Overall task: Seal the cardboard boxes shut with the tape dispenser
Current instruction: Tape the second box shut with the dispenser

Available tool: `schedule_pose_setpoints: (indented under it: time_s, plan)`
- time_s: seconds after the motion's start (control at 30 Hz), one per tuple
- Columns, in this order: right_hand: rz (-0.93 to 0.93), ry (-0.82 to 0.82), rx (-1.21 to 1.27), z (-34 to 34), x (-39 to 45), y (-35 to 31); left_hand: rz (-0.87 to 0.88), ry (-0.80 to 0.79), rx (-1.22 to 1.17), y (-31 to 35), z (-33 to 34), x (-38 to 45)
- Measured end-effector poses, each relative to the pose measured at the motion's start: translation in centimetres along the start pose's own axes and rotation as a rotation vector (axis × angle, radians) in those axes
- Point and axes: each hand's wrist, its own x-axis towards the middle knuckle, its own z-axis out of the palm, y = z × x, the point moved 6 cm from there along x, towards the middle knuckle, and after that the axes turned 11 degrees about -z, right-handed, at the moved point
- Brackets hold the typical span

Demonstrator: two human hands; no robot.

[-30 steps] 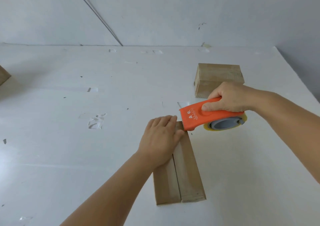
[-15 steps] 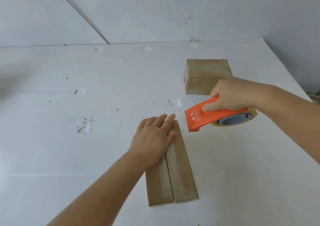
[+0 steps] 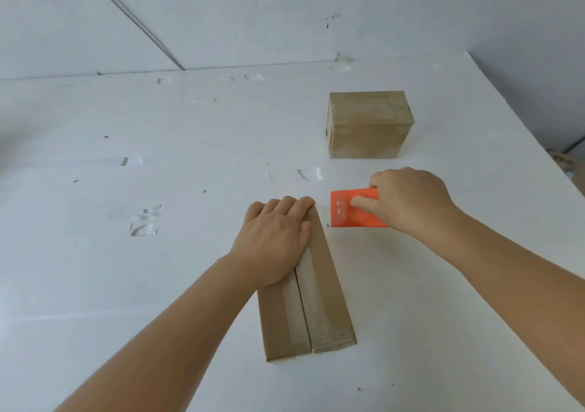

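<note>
A long flat cardboard box [image 3: 319,304] lies on the white table in front of me, its two top flaps meeting along a middle seam. My left hand [image 3: 275,237] presses flat on the far end of the box, fingers straight and reaching its far edge. My right hand [image 3: 408,199] grips the orange tape dispenser [image 3: 351,209] just right of the box's far end, low near the table. The tape roll is hidden behind that hand. A second, taller cardboard box [image 3: 367,123] with tape across it stands farther back on the right.
The white table [image 3: 126,285] carries scraps of clear tape [image 3: 144,220] at the left and another scrap [image 3: 311,174] beyond the dispenser. A white wall rises behind the table. The table's right edge runs diagonally at the far right.
My right hand has lowered the dispenser toward the table and turned it, so the tape roll no longer shows. My left hand stays pressed on the box's far end.
</note>
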Motion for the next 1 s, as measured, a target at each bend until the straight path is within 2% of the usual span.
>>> schedule_pose_setpoints:
  time_s: [0.17, 0.37, 0.5, 0.57, 0.67, 0.73, 0.77, 0.83, 0.93, 1.0]
  plan:
    - [0.089, 0.106, 0.075, 2.4, -3.4, 1.4, -0.050, -0.045, -0.079, -0.2, -0.2, 0.9]
    - [0.109, 0.192, 0.156, 3.8, -4.6, 0.4, -0.127, -0.042, -0.003, 0.1, 0.0, 1.2]
    - [0.071, 0.141, 0.115, 5.4, -4.7, -1.5, -0.165, 0.086, 0.044, 0.3, -1.0, -0.1]
    - [0.079, 0.079, 0.226, 6.3, -5.2, -2.1, -0.189, 0.139, -0.009, -0.1, -1.6, -0.8]
    - [0.122, -0.039, 0.345, 7.2, -5.8, -2.6, -0.237, 0.068, -0.194, -1.5, -1.1, -1.5]
    - [0.140, -0.009, 0.304, 5.9, -5.3, -2.7, -0.242, 0.044, -0.251, -1.9, -0.7, -1.6]
    - [0.122, 0.060, 0.351, 4.6, -4.9, -3.2, -0.250, 0.050, -0.268, -2.0, -0.6, -1.7]
    - [0.024, 0.167, 0.619, 2.1, -3.8, -5.2, -0.269, 0.071, -0.295, -2.1, -0.4, -1.8]
    - [-0.055, 0.018, 1.028, 1.6, -3.1, -8.8, -0.276, 0.080, -0.377, -2.2, 0.0, -1.8]
    - [-0.038, -0.091, 1.089, 3.1, -3.2, -10.2, -0.295, 0.054, -0.445, -2.5, 0.3, -1.9]
